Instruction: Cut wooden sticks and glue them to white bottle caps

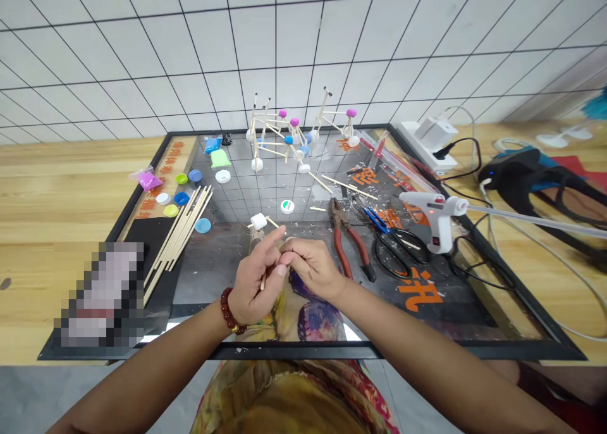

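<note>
My left hand (pixel 260 271), with a beaded bracelet on its wrist, is closed, index finger raised. The end of a thin wooden stick (pixel 263 283) pokes out between its fingers. Pressed against its fingertips is my right hand (pixel 313 266), also closed in a pinch; what lies between its fingers is hidden. Just beyond them sits a white cap piece (pixel 258 221) with short sticks beside it. A white-and-green round cap (pixel 287 206) lies farther off. Red-handled pliers (pixel 348 241) rest to the right of my right hand.
Stick models with capped wheels (pixel 289 140) stand at the back. On the left lie a bundle of wooden sticks (pixel 177 238), coloured caps (pixel 181 198) and a purple clay packet (pixel 148 180). Scissors (pixel 396 250), a hot glue gun (pixel 436 219) and a power strip (pixel 429 146) are on the right.
</note>
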`<state>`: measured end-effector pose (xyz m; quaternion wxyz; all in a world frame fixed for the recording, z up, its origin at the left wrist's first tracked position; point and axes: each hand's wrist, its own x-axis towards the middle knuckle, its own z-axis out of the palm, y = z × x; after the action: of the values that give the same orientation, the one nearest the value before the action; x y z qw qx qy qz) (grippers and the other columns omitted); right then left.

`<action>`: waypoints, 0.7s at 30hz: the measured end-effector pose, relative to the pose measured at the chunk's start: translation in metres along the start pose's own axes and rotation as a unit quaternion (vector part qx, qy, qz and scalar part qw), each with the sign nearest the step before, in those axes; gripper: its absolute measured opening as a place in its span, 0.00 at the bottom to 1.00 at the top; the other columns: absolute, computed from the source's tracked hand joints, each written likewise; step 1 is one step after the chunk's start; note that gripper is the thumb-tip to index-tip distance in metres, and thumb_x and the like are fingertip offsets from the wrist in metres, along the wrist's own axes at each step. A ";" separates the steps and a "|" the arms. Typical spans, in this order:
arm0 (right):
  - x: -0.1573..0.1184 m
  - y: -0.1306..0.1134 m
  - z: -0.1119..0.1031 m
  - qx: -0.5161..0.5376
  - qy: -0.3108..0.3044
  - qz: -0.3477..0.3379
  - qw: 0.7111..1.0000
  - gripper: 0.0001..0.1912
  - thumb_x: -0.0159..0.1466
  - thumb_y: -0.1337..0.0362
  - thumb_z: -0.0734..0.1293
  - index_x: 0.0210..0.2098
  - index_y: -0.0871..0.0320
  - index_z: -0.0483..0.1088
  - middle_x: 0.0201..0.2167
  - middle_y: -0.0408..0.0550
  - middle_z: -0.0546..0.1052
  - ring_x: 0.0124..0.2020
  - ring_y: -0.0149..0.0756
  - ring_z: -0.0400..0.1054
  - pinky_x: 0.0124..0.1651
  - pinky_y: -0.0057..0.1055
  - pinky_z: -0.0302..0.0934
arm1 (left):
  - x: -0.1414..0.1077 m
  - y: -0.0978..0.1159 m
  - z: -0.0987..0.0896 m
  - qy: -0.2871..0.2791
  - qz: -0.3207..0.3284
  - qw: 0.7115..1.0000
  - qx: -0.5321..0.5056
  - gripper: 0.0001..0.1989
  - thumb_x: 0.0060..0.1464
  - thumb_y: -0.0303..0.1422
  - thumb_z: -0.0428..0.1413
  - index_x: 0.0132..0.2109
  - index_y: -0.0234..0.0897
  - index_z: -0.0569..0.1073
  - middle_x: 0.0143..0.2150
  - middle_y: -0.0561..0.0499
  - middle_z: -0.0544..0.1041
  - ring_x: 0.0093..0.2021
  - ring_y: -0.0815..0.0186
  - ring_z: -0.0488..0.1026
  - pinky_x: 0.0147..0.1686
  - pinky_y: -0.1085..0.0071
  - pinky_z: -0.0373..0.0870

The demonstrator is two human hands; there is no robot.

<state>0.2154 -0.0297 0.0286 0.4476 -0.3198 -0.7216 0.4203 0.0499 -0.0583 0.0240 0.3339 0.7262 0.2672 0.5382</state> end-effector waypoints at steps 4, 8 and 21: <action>0.001 -0.001 0.001 0.019 -0.009 -0.017 1.000 0.28 0.73 0.43 0.60 0.26 0.54 0.73 0.24 0.45 0.78 0.26 0.32 0.71 0.35 0.29 0.64 | -0.001 -0.002 0.000 0.006 -0.010 1.000 -0.019 0.30 0.69 0.29 0.50 0.75 0.40 0.57 0.28 0.57 0.66 0.27 0.72 0.63 0.31 0.74 0.62; 0.002 -0.001 0.001 0.031 -0.012 -0.030 0.999 0.29 0.73 0.43 0.60 0.25 0.55 0.72 0.22 0.44 0.78 0.25 0.31 0.70 0.35 0.28 0.65 | 0.000 -0.001 0.000 0.003 -0.009 0.999 -0.041 0.30 0.70 0.28 0.48 0.75 0.41 0.56 0.28 0.56 0.67 0.28 0.71 0.65 0.33 0.73 0.64; 0.000 0.004 0.001 0.009 -0.006 -0.045 0.999 0.28 0.74 0.46 0.60 0.25 0.55 0.72 0.21 0.42 0.76 0.23 0.29 0.67 0.32 0.27 0.61 | -0.001 -0.002 0.000 0.000 -0.018 0.999 -0.037 0.31 0.68 0.29 0.50 0.75 0.41 0.56 0.28 0.57 0.67 0.27 0.72 0.63 0.30 0.74 0.62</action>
<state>0.2151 -0.0284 0.0244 0.4647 -0.2807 -0.7339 0.4081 0.0495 -0.0573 0.0220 0.3702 0.7085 0.2600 0.5416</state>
